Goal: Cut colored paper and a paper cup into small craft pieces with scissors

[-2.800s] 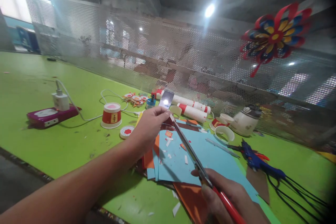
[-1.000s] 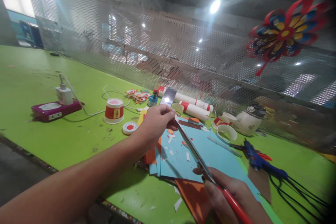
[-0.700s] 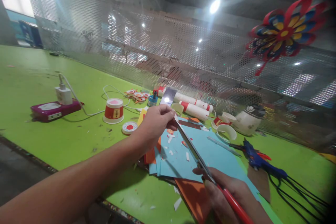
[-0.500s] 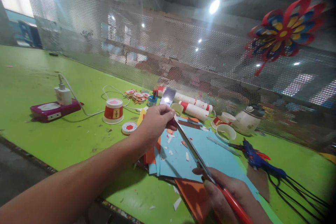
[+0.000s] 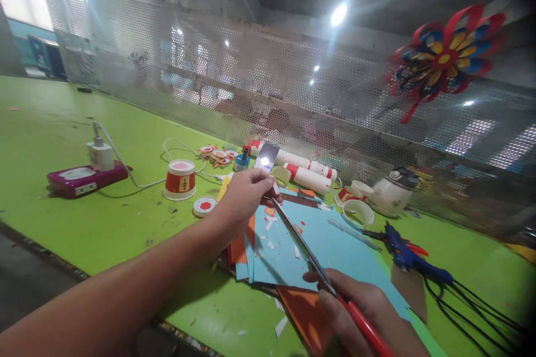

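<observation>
My right hand (image 5: 355, 304) is wrapped round the red handle of long-bladed scissors (image 5: 296, 237), whose blades point up and away to the left. Their tips reach the fingers of my left hand (image 5: 247, 192), which pinches a small white piece of paper (image 5: 275, 187). Most of that piece is hidden by the fingers. Beneath both hands lie light blue paper sheets (image 5: 335, 245) with small white and red scraps on them. Orange paper (image 5: 305, 312) sticks out under the blue.
A blue glue gun (image 5: 400, 248) with black cables lies at the right. Behind are stacked paper cups (image 5: 307, 177), a phone (image 5: 267, 157) and a white kettle-like pot (image 5: 391, 195). At left stand a red-and-white cup (image 5: 180, 180) and a purple power strip (image 5: 84, 179) with a charger.
The scissor tips have moved slightly left and down, closer beneath my left fingers. Both hands keep their hold, and the view has shifted a little.
</observation>
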`<move>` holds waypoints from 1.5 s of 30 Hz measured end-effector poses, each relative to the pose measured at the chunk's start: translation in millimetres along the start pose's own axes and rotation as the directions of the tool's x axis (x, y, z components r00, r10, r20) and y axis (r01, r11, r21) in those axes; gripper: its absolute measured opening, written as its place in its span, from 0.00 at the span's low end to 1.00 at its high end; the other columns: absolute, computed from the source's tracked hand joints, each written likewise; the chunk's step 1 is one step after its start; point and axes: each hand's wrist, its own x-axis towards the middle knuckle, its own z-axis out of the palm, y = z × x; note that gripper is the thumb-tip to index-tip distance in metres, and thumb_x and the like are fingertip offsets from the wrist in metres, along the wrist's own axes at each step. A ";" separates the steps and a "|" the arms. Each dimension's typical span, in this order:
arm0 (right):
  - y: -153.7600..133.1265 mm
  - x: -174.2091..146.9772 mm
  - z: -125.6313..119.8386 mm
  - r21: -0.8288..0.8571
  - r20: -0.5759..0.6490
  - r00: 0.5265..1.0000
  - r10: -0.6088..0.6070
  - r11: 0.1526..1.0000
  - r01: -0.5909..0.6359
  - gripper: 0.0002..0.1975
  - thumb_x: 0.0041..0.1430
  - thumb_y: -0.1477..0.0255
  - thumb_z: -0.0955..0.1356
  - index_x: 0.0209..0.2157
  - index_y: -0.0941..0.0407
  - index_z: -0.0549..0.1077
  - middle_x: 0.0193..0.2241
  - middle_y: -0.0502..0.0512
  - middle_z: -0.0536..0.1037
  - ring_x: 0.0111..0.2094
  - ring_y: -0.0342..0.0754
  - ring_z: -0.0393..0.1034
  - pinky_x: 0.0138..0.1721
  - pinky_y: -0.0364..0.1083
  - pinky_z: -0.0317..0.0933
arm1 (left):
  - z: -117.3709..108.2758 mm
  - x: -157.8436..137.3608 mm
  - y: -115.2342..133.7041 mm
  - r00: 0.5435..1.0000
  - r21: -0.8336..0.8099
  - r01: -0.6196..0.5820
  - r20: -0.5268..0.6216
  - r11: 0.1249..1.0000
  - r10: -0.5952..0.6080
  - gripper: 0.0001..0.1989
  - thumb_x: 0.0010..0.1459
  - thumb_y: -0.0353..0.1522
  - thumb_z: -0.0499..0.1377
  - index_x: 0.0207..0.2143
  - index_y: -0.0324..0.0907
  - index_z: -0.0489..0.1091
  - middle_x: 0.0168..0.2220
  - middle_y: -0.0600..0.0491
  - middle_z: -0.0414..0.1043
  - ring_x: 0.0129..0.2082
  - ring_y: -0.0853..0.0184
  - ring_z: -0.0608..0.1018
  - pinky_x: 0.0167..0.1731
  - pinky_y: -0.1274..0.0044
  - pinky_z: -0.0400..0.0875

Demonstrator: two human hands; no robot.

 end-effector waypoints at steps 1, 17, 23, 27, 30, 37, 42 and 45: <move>1.2 0.0 0.3 0.005 -0.005 1.000 0.000 1.000 0.000 0.23 0.59 0.53 0.58 0.35 0.52 0.77 0.22 0.49 0.76 0.23 0.47 0.68 0.23 0.40 0.60 | -0.5 0.3 0.4 1.000 0.011 -0.001 -0.008 1.000 0.001 0.10 0.54 0.24 0.55 0.20 0.37 0.66 0.20 0.52 0.71 0.22 0.69 0.75 0.27 0.76 0.70; 13.5 17.8 -7.5 -0.014 -0.103 0.989 0.108 0.994 -0.110 0.21 0.60 0.56 0.61 0.31 0.58 0.74 0.17 0.46 0.65 0.20 0.43 0.60 0.20 0.40 0.56 | -3.9 5.1 -6.4 0.996 0.004 0.006 0.095 1.000 -0.006 0.08 0.54 0.26 0.56 0.22 0.37 0.66 0.22 0.51 0.72 0.24 0.69 0.76 0.25 0.79 0.68; 26.9 28.4 -6.7 -0.079 -0.140 0.982 0.130 0.987 -0.142 0.19 0.60 0.59 0.63 0.40 0.60 0.75 0.19 0.47 0.71 0.21 0.44 0.65 0.21 0.41 0.61 | 1.1 2.2 -11.6 0.969 -0.017 0.096 0.229 0.995 -0.089 0.06 0.57 0.28 0.55 0.26 0.38 0.63 0.22 0.51 0.73 0.22 0.68 0.77 0.22 0.78 0.69; 29.9 36.2 -14.8 -0.165 -0.113 0.986 0.122 0.976 -0.140 0.11 0.62 0.67 0.65 0.37 0.60 0.73 0.22 0.46 0.73 0.21 0.41 0.69 0.24 0.42 0.65 | 3.4 -0.6 -15.5 0.949 0.013 0.129 0.287 0.992 -0.127 0.06 0.55 0.28 0.58 0.26 0.38 0.63 0.23 0.51 0.73 0.23 0.69 0.78 0.24 0.79 0.70; 32.7 42.3 -26.9 -0.252 -0.094 0.989 0.117 0.958 -0.137 0.09 0.63 0.68 0.66 0.36 0.60 0.73 0.29 0.48 0.75 0.26 0.42 0.72 0.28 0.44 0.67 | 3.0 -1.3 -17.5 0.939 0.012 0.145 0.314 0.989 -0.141 0.05 0.53 0.28 0.59 0.27 0.38 0.65 0.24 0.50 0.73 0.25 0.68 0.78 0.25 0.79 0.70; 73.7 64.5 -35.3 -0.381 -0.128 0.982 0.139 0.907 -0.178 0.10 0.63 0.69 0.66 0.45 0.57 0.71 0.43 0.55 0.75 0.39 0.48 0.73 0.40 0.51 0.68 | 2.0 -1.9 -21.4 0.932 0.022 0.167 0.322 0.986 -0.166 0.06 0.51 0.30 0.62 0.31 0.38 0.68 0.26 0.50 0.75 0.29 0.66 0.79 0.30 0.77 0.72; 79.4 61.4 -35.2 -0.344 -0.119 0.988 0.096 0.930 -0.132 0.12 0.62 0.68 0.66 0.46 0.58 0.71 0.39 0.53 0.76 0.34 0.46 0.74 0.35 0.49 0.69 | -0.2 -0.9 -25.7 0.917 0.086 0.212 0.328 0.974 -0.228 0.08 0.51 0.34 0.63 0.29 0.37 0.70 0.27 0.50 0.74 0.29 0.68 0.78 0.29 0.78 0.71; 70.5 46.0 -43.8 -0.303 -0.057 0.998 0.014 0.953 -0.031 0.14 0.59 0.72 0.68 0.46 0.59 0.71 0.38 0.54 0.78 0.35 0.48 0.74 0.37 0.49 0.68 | 0.0 -1.1 -25.6 0.919 0.096 0.227 0.310 0.969 -0.246 0.08 0.52 0.34 0.63 0.29 0.37 0.70 0.26 0.51 0.73 0.27 0.70 0.77 0.28 0.79 0.69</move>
